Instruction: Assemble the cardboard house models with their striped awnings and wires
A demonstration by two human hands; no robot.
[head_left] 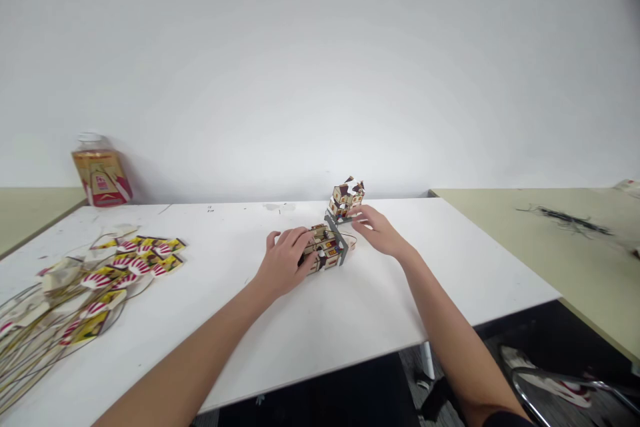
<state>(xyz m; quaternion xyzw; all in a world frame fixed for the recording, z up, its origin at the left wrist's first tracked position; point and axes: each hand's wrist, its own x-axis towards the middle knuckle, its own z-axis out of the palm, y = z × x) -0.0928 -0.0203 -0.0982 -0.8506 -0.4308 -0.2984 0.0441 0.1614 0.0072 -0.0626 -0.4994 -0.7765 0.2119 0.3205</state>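
A small model house (327, 253) with cream walls, yellow windows and a grey base lies on its side on the white table. My left hand (286, 260) is closed around its roof end, so that part is hidden. Just behind it a second model house (345, 200) stands upright on its own grey base, with white patches on a dark roof. Beside these bases my right hand (377, 232) has its fingers stretched out, close to the upright house; whether the fingertips touch it I cannot tell. A thin wire (354, 236) loops out near the lying house's base.
Several flat yellow, red and white striped pieces (137, 265) with long wires are heaped on the white table (310, 320) at left. A bottle of amber drink (103, 173) stands at the back left. Dark strands (570, 219) lie on the right-hand table. A white wall rises behind.
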